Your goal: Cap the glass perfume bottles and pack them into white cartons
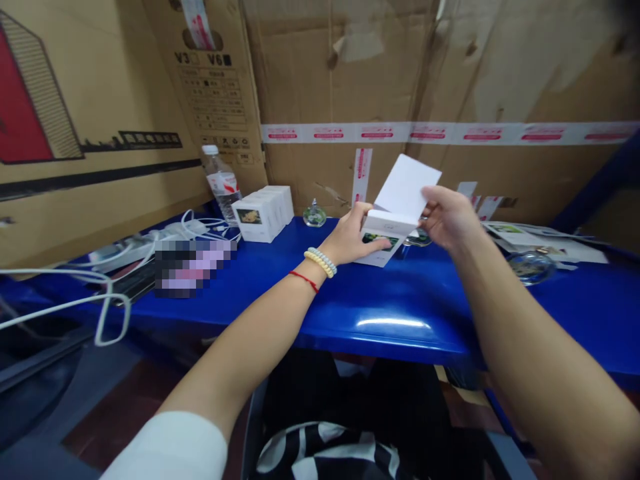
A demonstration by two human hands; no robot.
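Note:
My left hand [357, 237] is closed round a small white carton [384, 233] with a green picture on its front, tilted above the blue table. Rising from the carton's top is a flat white flap [407, 183]; I cannot tell whether it is the lid or a separate card. My right hand [447, 217] pinches that flap at its right edge. Partly hidden behind the right hand is a glass bottle [417, 238]. Another round glass bottle [315, 215] with a pointed top stands left of the carton.
Several white cartons [260, 217] stand in a row beside a plastic water bottle [220, 183]. White cables [107, 287] and a power strip [123, 252] lie at the left. At right, a round glass bottle [533, 267] lies by flat printed cartons [545, 240]. Cardboard [330, 80] walls the back.

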